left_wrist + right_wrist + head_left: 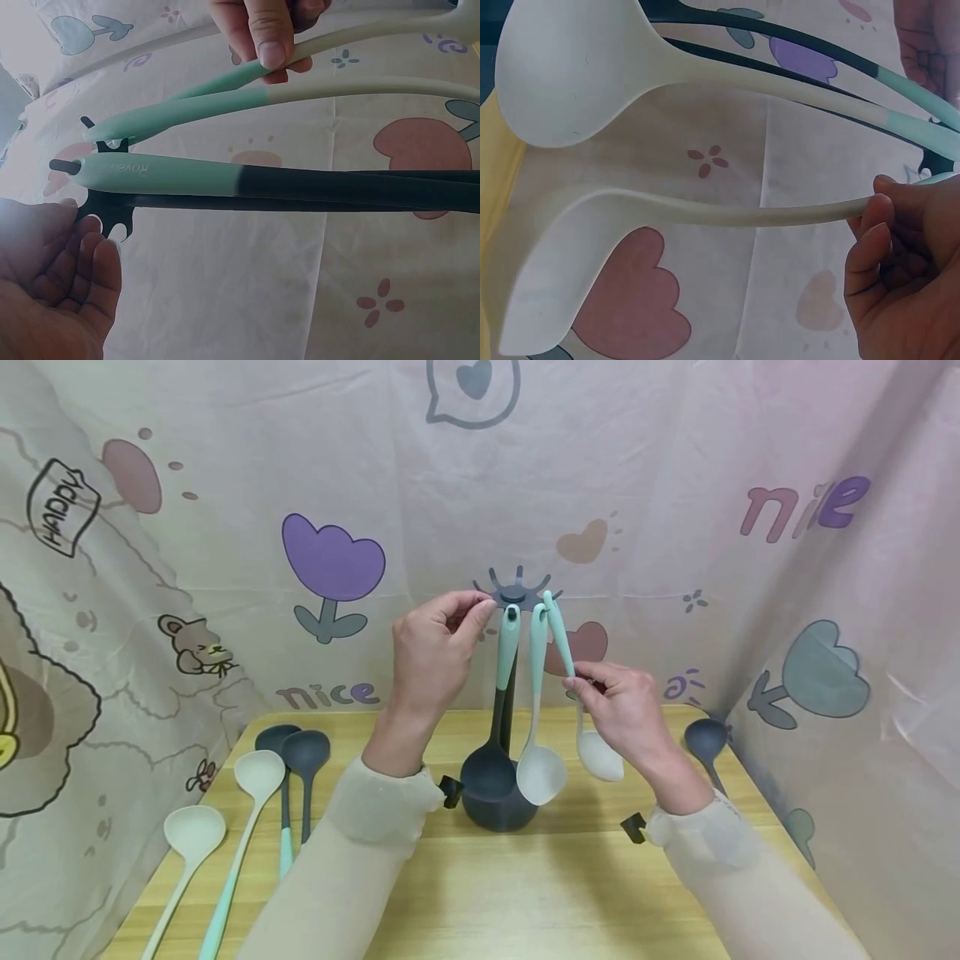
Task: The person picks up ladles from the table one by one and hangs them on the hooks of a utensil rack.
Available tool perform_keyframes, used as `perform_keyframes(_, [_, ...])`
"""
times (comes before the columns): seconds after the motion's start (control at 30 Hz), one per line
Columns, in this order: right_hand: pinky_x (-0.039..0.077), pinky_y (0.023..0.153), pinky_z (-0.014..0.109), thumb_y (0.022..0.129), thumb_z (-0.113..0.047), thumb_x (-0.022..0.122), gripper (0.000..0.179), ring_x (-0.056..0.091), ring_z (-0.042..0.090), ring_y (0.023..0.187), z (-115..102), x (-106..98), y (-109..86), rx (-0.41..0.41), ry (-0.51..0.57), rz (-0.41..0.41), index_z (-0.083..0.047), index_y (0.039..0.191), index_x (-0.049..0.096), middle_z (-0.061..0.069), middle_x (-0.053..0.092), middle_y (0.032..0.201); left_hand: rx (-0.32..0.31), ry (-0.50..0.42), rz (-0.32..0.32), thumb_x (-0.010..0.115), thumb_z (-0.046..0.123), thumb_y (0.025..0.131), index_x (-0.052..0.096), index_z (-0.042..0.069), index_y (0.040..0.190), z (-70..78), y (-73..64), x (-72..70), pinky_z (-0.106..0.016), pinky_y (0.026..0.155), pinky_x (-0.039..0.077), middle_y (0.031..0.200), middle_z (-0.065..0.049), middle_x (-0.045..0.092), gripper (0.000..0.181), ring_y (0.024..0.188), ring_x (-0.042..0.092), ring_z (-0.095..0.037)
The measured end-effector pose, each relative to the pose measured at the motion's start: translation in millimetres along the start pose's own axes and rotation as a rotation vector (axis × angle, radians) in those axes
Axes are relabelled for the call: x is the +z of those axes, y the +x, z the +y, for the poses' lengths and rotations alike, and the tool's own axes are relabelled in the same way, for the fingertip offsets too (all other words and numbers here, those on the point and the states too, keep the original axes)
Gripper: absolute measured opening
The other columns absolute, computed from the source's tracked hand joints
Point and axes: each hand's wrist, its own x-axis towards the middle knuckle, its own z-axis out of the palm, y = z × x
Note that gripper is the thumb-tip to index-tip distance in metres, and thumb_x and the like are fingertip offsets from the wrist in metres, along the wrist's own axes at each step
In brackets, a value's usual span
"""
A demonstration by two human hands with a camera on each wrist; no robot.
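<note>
A dark utensil rack (pixel 517 597) with hooked arms around its top stands on the table. My left hand (pixel 438 643) pinches the rim of that top, seen close in the left wrist view. From the front arms hang a black ladle (pixel 491 772) and a white ladle (pixel 542 774), both with mint handles. My right hand (pixel 907 262) grips a second white ladle (pixel 727 215) where its mint handle meets the white shaft. This ladle's handle tip (pixel 548 597) is up at the rack's right side; whether it is on a hook I cannot tell.
On the table's left lie two white utensils (pixel 259 772) and two dark ones (pixel 306 752), partly behind my left sleeve. A dark spoon (pixel 705 739) lies at the right edge. A printed curtain (pixel 450 485) closes off the back and sides.
</note>
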Motion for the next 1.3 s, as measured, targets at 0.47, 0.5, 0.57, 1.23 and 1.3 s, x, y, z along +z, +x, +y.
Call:
perform_keyframes(0.47, [0.045,0.052,0.019,0.099,-0.009,0.075,0.016,0.062,0.016,0.063,-0.5,10.9,1.7,0.067,0.076,-0.033,-0.005,0.113,0.081,0.011,0.077,0.087,-0.016,0.004,-0.005,0.075,0.021,0.1,0.08,0.005,0.112,1.5,1.1,0.1,-0.028,0.07,0.057,0.089,-0.007,0.076,0.02,0.077,0.066,-0.015])
perform_keyframes(0.5, [0.046,0.052,0.019,0.099,-0.009,0.075,0.016,0.063,0.016,0.063,-1.0,11.5,1.6,0.074,0.076,-0.034,-0.005,0.113,0.081,0.011,0.077,0.087,-0.015,0.005,-0.004,0.075,0.021,0.1,0.08,0.005,0.111,1.4,1.4,0.3,-0.027,0.07,0.057,0.089,-0.007,0.076,0.02,0.077,0.066,-0.015])
perform_keyframes(0.57, [0.047,0.052,0.02,0.099,-0.01,0.076,0.017,0.064,0.017,0.063,-1.8,13.0,1.3,0.089,0.08,-0.034,-0.005,0.114,0.081,0.011,0.077,0.086,-0.011,0.004,-0.002,0.075,0.021,0.1,0.081,0.005,0.111,1.3,1.7,0.4,-0.027,0.07,0.057,0.089,-0.007,0.076,0.02,0.076,0.066,-0.015])
perform_keyframes(1.23, [0.051,0.055,0.023,0.099,-0.016,0.075,0.018,0.064,0.016,0.062,-8.5,18.2,2.3,0.153,0.102,-0.075,-0.007,0.115,0.079,0.007,0.075,0.088,-0.092,-0.034,0.031,0.075,0.024,0.101,0.08,0.007,0.111,5.8,-1.0,4.3,-0.025,0.069,0.056,0.09,-0.005,0.077,0.02,0.078,0.069,-0.013])
perform_keyframes(1.3, [0.051,0.056,0.024,0.099,-0.017,0.075,0.019,0.064,0.016,0.062,-8.9,17.9,2.6,0.15,0.099,-0.077,-0.007,0.115,0.079,0.007,0.075,0.088,-0.105,-0.037,0.03,0.075,0.025,0.101,0.08,0.007,0.111,6.2,-1.0,4.5,-0.024,0.068,0.055,0.09,-0.005,0.077,0.021,0.078,0.068,-0.014])
